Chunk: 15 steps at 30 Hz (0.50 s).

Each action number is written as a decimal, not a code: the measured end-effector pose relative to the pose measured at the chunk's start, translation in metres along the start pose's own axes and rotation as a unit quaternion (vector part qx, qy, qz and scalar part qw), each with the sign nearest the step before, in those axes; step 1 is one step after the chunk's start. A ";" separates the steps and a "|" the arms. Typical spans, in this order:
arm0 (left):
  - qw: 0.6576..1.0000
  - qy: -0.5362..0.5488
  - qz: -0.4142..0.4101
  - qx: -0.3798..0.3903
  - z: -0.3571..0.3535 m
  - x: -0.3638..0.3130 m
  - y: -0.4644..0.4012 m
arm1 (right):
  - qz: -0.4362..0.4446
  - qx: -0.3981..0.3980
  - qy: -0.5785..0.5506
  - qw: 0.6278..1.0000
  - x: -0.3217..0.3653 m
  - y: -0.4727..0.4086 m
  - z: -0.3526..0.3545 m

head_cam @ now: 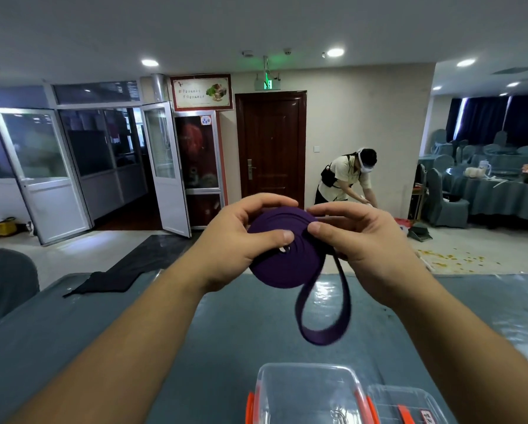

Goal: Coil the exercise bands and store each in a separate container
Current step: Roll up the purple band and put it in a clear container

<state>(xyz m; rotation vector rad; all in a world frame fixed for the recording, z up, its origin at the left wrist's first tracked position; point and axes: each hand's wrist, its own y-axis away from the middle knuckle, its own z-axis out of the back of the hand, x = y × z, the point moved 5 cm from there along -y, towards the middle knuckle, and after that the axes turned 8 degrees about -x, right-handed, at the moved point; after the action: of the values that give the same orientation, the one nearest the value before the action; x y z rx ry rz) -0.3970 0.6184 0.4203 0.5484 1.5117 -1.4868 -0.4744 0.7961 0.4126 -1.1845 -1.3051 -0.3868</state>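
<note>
A purple exercise band (282,264) is wound into a flat coil that I hold up above the table. Its loose end hangs down in a loop to the lower right of the coil. My left hand (244,240) grips the coil from the left, thumb across its face and fingers over the top edge. My right hand (363,243) pinches the coil's right side, thumb on the face. A clear plastic container (308,393) with orange clips stands on the table at the bottom of the view, below the loop. Beside it on the right lies a clear lid (409,402).
The table (195,332) has a blue-grey cloth under glossy plastic. A black cloth (110,280) lies over its far left edge and a grey chair back (6,280) stands at the left. Farther off, a person (348,179) bends over near a brown door (272,148).
</note>
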 end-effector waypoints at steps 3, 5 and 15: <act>0.998 0.042 -0.005 -0.038 -0.001 0.001 -0.002 | 0.014 -0.036 -0.045 0.998 -0.004 0.005 0.000; 0.999 0.041 0.007 -0.036 -0.004 0.003 -0.001 | 0.020 -0.048 -0.038 0.998 -0.004 0.005 0.002; 0.995 0.046 -0.015 -0.088 -0.004 0.005 0.002 | -0.003 -0.082 -0.109 0.991 -0.017 0.014 0.001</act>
<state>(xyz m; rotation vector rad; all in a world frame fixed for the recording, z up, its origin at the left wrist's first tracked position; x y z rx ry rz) -0.3984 0.6215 0.4145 0.4956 1.7100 -1.3494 -0.4687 0.7960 0.3916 -1.3915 -1.4869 -0.3823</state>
